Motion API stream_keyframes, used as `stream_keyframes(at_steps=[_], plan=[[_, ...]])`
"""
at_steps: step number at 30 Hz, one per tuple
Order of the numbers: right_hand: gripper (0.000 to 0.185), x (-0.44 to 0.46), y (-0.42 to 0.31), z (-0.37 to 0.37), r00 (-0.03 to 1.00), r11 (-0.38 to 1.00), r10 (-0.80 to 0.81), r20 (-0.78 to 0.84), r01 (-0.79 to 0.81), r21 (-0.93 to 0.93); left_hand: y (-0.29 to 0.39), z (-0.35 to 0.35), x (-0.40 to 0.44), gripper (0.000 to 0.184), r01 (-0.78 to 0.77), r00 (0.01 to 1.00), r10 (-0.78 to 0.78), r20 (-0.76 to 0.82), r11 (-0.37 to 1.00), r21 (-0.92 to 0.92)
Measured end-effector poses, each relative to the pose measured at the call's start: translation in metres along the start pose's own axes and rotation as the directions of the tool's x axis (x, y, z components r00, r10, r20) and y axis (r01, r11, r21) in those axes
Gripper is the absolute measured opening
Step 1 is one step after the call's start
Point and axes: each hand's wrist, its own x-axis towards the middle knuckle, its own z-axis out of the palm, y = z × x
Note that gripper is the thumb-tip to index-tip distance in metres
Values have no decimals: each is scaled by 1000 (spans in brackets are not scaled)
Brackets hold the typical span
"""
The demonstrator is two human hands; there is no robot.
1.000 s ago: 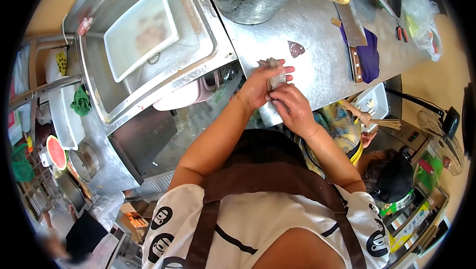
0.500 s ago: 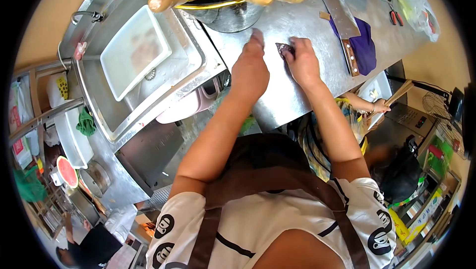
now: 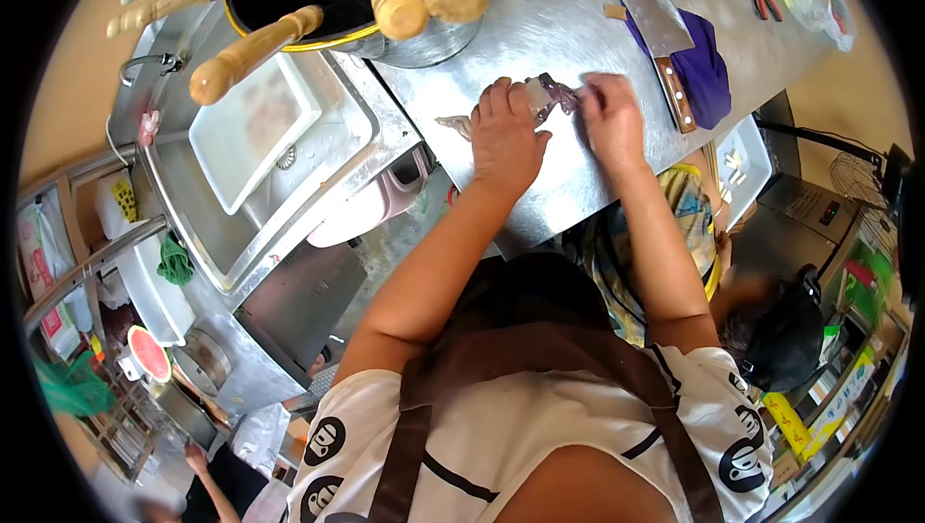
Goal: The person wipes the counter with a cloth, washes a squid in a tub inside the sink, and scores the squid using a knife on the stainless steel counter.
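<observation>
Both my hands are over the metal worktop. My left hand lies across a limp, soft piece, dark purple with light spots, its fingers curled over it. A paler part of the piece shows beside the fingertips, and a thin greyish end sticks out on the left. What it is, I cannot make out. My right hand is closed at the right end of the purple piece, its fingertips pinched there and smeared by motion.
A pot full of wooden-handled skewers stands at the top left. Right of my hands, a large knife lies on a purple cloth. A sink holds a white tray. A co-worker is close on the right.
My left hand has moved down and right onto the piece; more of the piece shows between my hands. My right hand has shifted slightly right. The view has tilted, and the pot appears further left.
</observation>
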Motion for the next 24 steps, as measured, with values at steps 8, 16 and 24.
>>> stream_keyframes(at_steps=[8, 16, 24], plan=[[48, 45, 73, -49, 995, 756, 8, -95, -68, -651, -26, 8, -1, 26, -332, 943, 321, -84, 923, -196], [30, 64, 69, -42, 995, 671, 23, 92, 53, -740, -31, 6, 6, 22, -407, 913, 399, -80, 898, -168], [37, 81, 73, -45, 952, 747, 302, 45, -208, -631, -28, -3, -2, 33, -386, 908, 344, -242, 909, -157]])
